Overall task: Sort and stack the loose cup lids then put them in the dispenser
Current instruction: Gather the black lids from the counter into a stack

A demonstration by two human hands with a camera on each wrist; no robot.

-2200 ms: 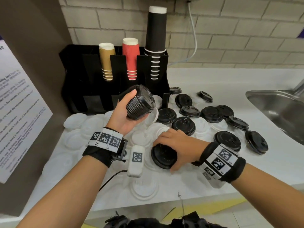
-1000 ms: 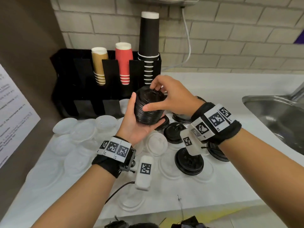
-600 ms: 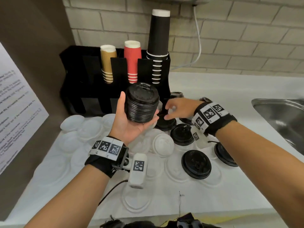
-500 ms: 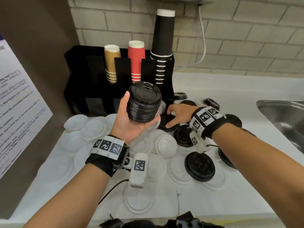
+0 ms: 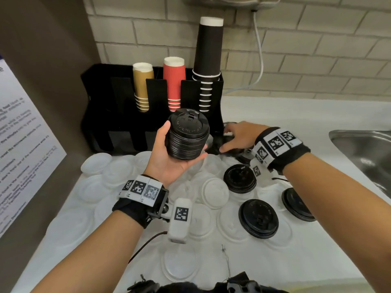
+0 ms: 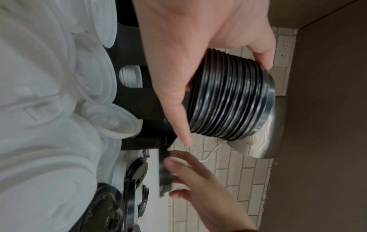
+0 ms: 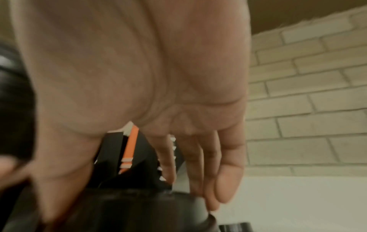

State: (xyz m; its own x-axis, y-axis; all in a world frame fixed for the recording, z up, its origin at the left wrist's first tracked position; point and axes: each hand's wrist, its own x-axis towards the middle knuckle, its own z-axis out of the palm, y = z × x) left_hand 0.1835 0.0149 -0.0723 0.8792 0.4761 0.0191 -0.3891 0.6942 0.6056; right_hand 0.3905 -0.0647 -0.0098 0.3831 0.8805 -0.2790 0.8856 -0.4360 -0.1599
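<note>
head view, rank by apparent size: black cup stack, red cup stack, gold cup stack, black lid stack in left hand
1. black cup stack
2. black lid stack, nearer the camera, so inflated
3. red cup stack
4. gold cup stack, close to red

A wall of pale beige painted brick runs behind a white countertop. A thin white cable hangs down the brick from a grey wall-mounted unit. At the right, a stainless steel sink basin is set into the counter. On the left stands a plain brown panel bearing a white printed notice sheet
</note>
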